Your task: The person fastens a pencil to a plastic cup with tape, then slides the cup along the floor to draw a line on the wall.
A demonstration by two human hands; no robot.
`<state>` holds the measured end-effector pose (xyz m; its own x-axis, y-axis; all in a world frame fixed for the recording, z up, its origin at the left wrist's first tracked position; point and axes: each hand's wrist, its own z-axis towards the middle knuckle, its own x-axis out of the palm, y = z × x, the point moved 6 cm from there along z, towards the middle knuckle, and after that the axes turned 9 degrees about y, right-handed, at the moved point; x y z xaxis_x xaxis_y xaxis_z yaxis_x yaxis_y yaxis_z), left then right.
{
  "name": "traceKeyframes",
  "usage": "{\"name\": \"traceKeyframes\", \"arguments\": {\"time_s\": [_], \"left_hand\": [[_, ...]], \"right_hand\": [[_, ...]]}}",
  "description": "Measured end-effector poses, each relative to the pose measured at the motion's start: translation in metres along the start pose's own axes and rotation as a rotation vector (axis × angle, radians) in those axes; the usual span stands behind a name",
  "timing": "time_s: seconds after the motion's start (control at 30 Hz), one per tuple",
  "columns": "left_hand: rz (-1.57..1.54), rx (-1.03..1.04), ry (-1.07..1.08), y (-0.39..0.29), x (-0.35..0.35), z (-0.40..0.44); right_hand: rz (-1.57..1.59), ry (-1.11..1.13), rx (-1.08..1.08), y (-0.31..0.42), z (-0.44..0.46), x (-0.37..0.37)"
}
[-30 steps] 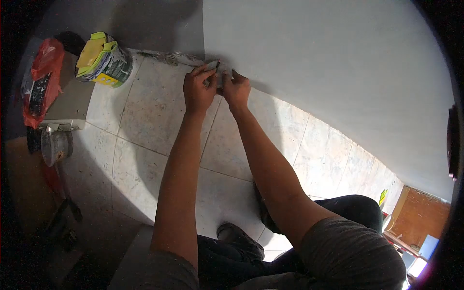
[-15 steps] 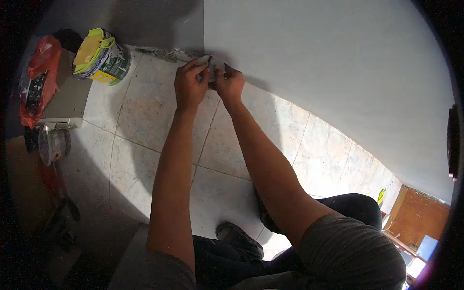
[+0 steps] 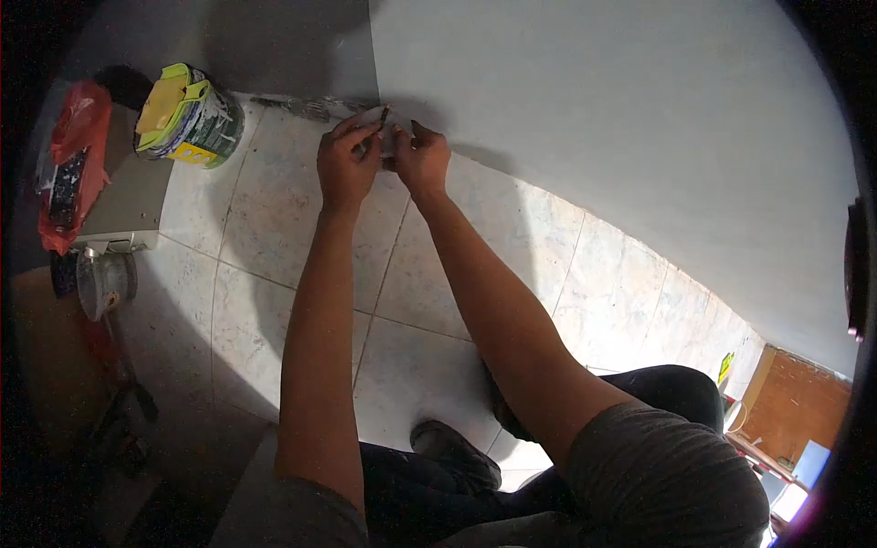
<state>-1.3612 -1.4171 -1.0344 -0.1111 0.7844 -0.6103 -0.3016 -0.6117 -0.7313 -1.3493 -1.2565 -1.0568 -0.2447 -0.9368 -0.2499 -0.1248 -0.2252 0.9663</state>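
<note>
My left hand (image 3: 347,169) is closed in a pinch low by the wall corner, thumb and fingers at a small pale piece with a short dark strip (image 3: 385,115). Its exact kind is too small to tell. Right beside it, my right hand (image 3: 422,164) has its fingers bent together at the other side of the same piece, and partly hides it. Both hands are just above the tiled floor (image 3: 301,228), close to the foot of the light grey wall (image 3: 594,110).
A paint bucket (image 3: 212,128) with a yellow-green item on top stands at the upper left. Beside it, a red plastic bag (image 3: 82,123) lies on a grey box (image 3: 137,196), with a clear container (image 3: 108,283) below. My shoe (image 3: 452,452) is on the floor; a brown board (image 3: 795,402) sits far right.
Both hands have shifted slightly left in view, still close together at the pale piece. The view has also moved a little, with the bucket and bag appearing slightly lower.
</note>
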Motion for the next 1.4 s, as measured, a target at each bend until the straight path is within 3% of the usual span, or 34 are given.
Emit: {"name": "traceKeyframes", "arguments": {"time_s": [0.17, 0.23, 0.3, 0.47, 0.53, 0.73, 0.87, 0.93, 1.07, 1.4], "left_hand": [[-0.093, -0.049, 0.034, -0.005, 0.005, 0.0], [-0.079, -0.067, 0.047, -0.009, 0.006, 0.0], [-0.066, -0.087, 0.059, -0.01, 0.008, -0.001], [0.085, 0.102, 0.012, -0.018, 0.014, -0.003], [0.045, 0.054, 0.025, -0.022, 0.016, -0.006], [0.008, 0.041, 0.029, -0.038, 0.02, -0.01], [0.015, 0.071, 0.046, -0.044, 0.028, -0.012], [0.053, 0.085, 0.023, -0.046, 0.032, -0.015], [0.059, 0.019, 0.054, -0.055, 0.036, -0.018], [0.083, 0.084, 0.023, -0.055, 0.035, -0.015]], "right_hand": [[-0.066, 0.025, -0.016, -0.018, 0.006, -0.003], [-0.172, -0.023, -0.15, -0.002, -0.001, -0.013], [-0.097, -0.018, -0.107, -0.011, -0.001, -0.012], [-0.059, -0.037, -0.105, 0.006, -0.011, -0.027], [-0.237, -0.036, -0.019, 0.01, -0.013, -0.034], [-0.116, -0.013, 0.069, -0.015, -0.009, -0.041], [-0.08, -0.051, 0.072, -0.017, -0.013, -0.05], [-0.277, -0.064, 0.007, -0.009, -0.014, -0.059], [-0.082, -0.008, 0.063, -0.037, -0.007, -0.059], [-0.255, -0.103, 0.026, -0.013, -0.011, -0.062]]}}
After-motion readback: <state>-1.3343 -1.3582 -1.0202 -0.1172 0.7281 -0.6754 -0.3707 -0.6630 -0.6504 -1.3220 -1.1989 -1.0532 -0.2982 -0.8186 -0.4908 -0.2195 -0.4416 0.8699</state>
